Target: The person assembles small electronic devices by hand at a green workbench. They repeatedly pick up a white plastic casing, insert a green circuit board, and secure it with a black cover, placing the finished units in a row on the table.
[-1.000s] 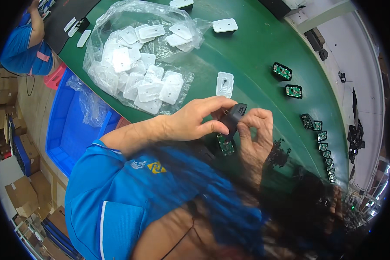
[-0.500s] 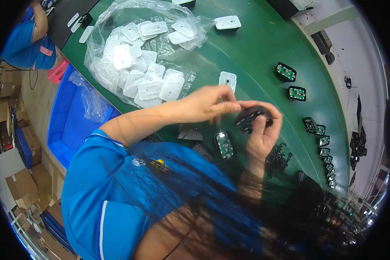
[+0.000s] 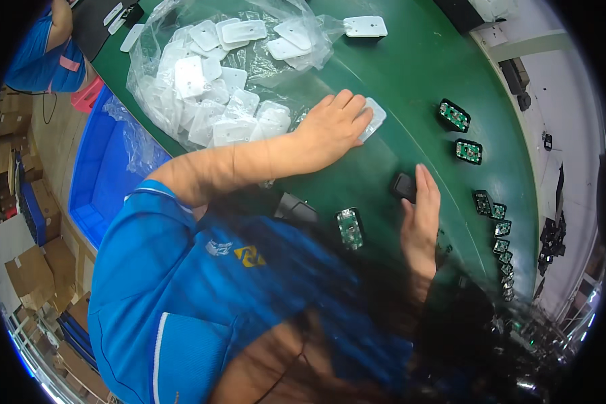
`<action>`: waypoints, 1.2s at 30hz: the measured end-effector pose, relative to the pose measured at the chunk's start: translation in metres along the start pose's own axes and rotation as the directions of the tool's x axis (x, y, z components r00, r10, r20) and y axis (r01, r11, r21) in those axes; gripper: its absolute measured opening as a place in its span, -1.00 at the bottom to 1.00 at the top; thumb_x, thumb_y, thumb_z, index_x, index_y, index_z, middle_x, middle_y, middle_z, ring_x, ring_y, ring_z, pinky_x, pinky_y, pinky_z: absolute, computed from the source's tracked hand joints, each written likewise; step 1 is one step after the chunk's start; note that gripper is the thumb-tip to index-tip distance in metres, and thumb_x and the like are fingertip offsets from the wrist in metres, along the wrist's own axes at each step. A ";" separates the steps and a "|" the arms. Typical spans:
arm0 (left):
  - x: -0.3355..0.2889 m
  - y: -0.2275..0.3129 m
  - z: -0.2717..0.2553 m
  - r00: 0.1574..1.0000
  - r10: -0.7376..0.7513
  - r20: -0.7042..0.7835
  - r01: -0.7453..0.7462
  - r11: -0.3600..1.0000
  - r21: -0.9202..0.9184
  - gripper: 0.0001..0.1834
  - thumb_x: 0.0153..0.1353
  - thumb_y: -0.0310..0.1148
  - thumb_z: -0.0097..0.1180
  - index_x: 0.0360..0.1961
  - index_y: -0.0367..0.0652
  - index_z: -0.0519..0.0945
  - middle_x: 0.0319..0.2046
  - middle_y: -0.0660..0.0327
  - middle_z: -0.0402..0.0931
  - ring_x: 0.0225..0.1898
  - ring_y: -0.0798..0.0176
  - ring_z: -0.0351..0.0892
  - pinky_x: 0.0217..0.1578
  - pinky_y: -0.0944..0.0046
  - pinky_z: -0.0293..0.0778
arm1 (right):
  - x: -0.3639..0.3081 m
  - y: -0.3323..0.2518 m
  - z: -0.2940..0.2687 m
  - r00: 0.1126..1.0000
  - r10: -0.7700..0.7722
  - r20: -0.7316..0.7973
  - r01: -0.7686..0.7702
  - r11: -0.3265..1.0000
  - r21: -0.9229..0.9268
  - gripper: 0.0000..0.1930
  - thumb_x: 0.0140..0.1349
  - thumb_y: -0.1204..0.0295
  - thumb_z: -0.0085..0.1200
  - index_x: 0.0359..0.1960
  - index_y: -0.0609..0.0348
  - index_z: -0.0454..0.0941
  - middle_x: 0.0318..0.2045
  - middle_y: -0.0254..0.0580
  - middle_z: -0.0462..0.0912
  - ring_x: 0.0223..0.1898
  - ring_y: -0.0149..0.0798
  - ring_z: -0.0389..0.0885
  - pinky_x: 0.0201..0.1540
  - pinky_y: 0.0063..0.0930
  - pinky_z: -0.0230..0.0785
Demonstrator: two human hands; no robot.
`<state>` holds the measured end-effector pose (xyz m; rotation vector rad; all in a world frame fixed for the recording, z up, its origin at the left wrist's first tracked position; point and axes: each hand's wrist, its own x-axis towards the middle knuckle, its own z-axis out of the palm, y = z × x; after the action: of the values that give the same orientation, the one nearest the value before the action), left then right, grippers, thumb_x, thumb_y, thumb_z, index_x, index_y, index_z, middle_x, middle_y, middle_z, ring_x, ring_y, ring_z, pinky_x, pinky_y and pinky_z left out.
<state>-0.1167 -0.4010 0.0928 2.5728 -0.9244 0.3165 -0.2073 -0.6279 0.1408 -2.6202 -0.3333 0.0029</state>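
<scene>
My left hand (image 3: 333,128) reaches across the table with curled fingers on a white plastic cover (image 3: 376,121), which sticks out past the fingertips. Part of the cover is hidden under the hand. My right hand (image 3: 421,219) has its fingers stretched out and its thumb apart. A small black case (image 3: 402,186) lies beside that thumb, at the gap between thumb and fingers. Between my arms, closer to my body, a black case with a green circuit board (image 3: 349,229) lies face up.
A clear plastic bag (image 3: 148,87) full of white covers spreads at the far left. Open cases with green boards (image 3: 468,151) stand to the right, several in a row (image 3: 502,229). A blue bin (image 3: 91,195) is left of the table. Another person's blue sleeve (image 3: 34,54) shows far left.
My left hand has left the black case and moved onto the white cover, which has turned. My right hand has opened, and the case it held is now down on the table.
</scene>
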 end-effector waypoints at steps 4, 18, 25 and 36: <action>0.011 -0.011 0.001 0.985 0.171 -0.028 -0.173 0.983 -0.066 -0.57 0.05 -0.39 0.06 0.01 -0.16 0.45 -0.13 0.17 0.39 -0.02 0.16 0.35 -0.04 0.20 0.32 | -0.004 0.006 -0.003 0.986 0.143 -0.083 -0.143 0.990 0.014 -0.54 0.10 0.57 0.15 0.08 0.24 0.40 0.02 0.02 0.46 0.05 0.02 0.45 0.10 -0.22 0.31; 0.004 -0.041 -0.006 0.980 0.198 0.031 -0.161 0.869 -0.469 -0.33 -0.02 -0.73 -0.05 0.20 -0.08 0.35 0.22 0.23 0.30 0.28 0.18 0.21 0.23 0.06 0.16 | 0.062 -0.015 0.031 0.960 -0.103 -0.261 0.124 0.990 0.065 -0.60 0.09 0.64 0.12 0.02 0.19 0.51 -0.07 -0.07 0.54 -0.08 -0.09 0.55 -0.08 -0.30 0.46; -0.004 -0.037 -0.007 0.957 0.265 0.114 -0.194 0.884 -0.425 -0.31 -0.01 -0.71 -0.08 0.20 0.03 0.37 0.29 0.37 0.22 0.34 0.23 0.13 0.31 0.03 0.07 | 0.068 -0.017 0.033 0.958 -0.210 -0.196 0.200 0.977 -0.068 -0.63 0.04 0.60 0.19 -0.05 0.19 0.56 -0.10 -0.09 0.57 -0.13 -0.11 0.57 -0.13 -0.35 0.48; -0.008 -0.028 -0.004 0.941 0.337 0.019 -0.335 0.940 -0.071 -0.52 0.17 -0.36 -0.07 0.17 -0.03 0.39 0.26 0.30 0.29 0.25 0.24 0.31 0.23 0.04 0.23 | 0.057 -0.026 0.055 0.937 -0.216 -0.274 0.117 0.934 -0.338 -0.60 -0.02 0.57 0.19 -0.06 0.18 0.55 -0.12 -0.07 0.55 -0.11 -0.06 0.55 -0.19 -0.33 0.49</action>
<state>-0.1048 -0.3743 0.0860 2.3582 -1.3649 0.3336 -0.1613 -0.5661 0.1084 -2.8366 -0.4803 -0.5566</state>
